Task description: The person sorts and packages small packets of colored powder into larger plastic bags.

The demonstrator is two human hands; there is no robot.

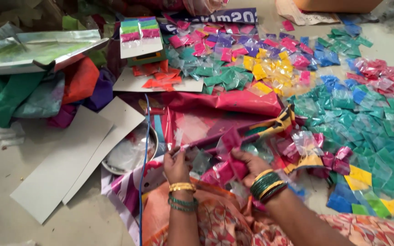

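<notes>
My left hand point(176, 165) pinches a small clear plastic packet point(179, 138) between its fingertips, low in the middle of the view. My right hand point(248, 163) grips a bunch of pink packets point(230, 169) just to the right of it. Both wrists wear gold and green bangles. The hands work over a pink printed sheet point(215, 109) spread across my lap and the floor. A heap of small pink and yellow packets point(313, 155) lies right beside my right hand.
Several small green, blue, pink and yellow packets point(365, 118) cover the floor at right and top. White card strips point(74, 155) lie at left, a blue cable point(145, 150) runs down, a metal bowl point(128, 157) sits under the sheet, crumpled fabric and foil point(37, 68) upper left.
</notes>
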